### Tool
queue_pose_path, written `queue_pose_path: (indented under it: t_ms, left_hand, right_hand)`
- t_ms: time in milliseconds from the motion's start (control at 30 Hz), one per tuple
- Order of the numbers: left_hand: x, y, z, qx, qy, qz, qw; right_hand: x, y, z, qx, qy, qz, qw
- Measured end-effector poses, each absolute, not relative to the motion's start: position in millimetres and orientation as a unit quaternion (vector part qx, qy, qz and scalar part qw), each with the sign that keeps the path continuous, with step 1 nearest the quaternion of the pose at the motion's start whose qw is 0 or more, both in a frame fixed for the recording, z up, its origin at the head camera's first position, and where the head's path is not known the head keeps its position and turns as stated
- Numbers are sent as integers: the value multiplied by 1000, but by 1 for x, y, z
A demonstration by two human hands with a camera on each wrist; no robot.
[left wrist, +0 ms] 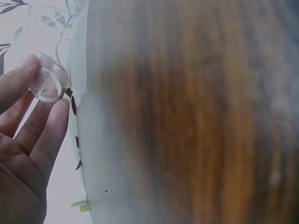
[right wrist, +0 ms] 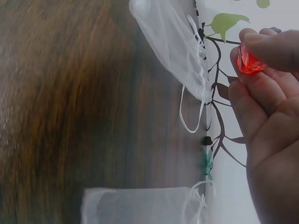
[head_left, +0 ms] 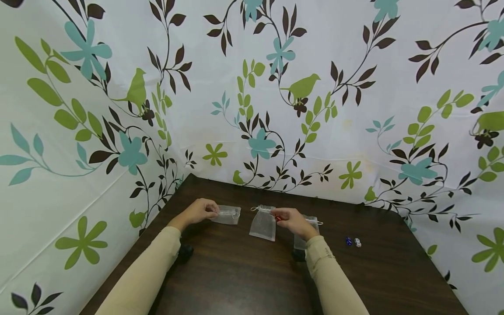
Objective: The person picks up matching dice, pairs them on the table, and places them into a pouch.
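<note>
My left hand [head_left: 202, 211] pinches one end of a sheer white drawstring bag [head_left: 229, 215] at the left of the table. In the left wrist view the bag's cord loop [left wrist: 49, 95] hangs between thumb and fingers. My right hand [head_left: 293, 222] holds a clear red die [right wrist: 250, 60] between thumb and fingers. Just left of that hand, a second sheer bag [head_left: 263, 225] lies on the table with its cord end away from me. A third bag [head_left: 302, 241] is under the right wrist, partly hidden by it.
Farther right on the dark wooden table [head_left: 244, 280] lie small blue dice [head_left: 348, 241] and small white dice [head_left: 358, 242], close together. A patterned curtain [head_left: 236, 113] hangs along the table's back and left edges.
</note>
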State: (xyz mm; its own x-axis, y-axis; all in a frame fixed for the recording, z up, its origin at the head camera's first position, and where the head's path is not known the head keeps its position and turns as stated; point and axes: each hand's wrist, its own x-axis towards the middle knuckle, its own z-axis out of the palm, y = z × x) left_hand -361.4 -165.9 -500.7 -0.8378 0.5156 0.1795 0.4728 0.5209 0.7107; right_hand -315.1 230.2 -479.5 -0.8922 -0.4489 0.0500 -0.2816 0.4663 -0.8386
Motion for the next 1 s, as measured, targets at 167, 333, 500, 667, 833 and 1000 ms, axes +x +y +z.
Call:
queue_pose_path:
  t_ms: [167, 333, 500, 667, 833, 1000]
  left_hand:
    - [-361, -166, -501, 286, 871, 399, 24]
    - [-361, -167, -502, 289, 868, 404, 23]
    - [-360, -167, -501, 284, 868, 406, 25]
    - [-360, -168, -500, 279, 871, 404, 26]
    - [-359, -169, -500, 279, 870, 406, 28]
    - [-359, -169, -501, 278, 863, 420, 36]
  right_hand:
    - [-316, 227, -481, -219, 852, -467, 87]
    - [-316, 224, -480, -218, 849, -473, 93]
    - [-317, 220, -477, -217, 849, -472, 97]
    - [-318, 216, -477, -232, 849, -465, 92]
    - [-318, 212, -476, -233, 849, -465, 94]
    - [-318, 208, -477, -241, 844, -470, 96]
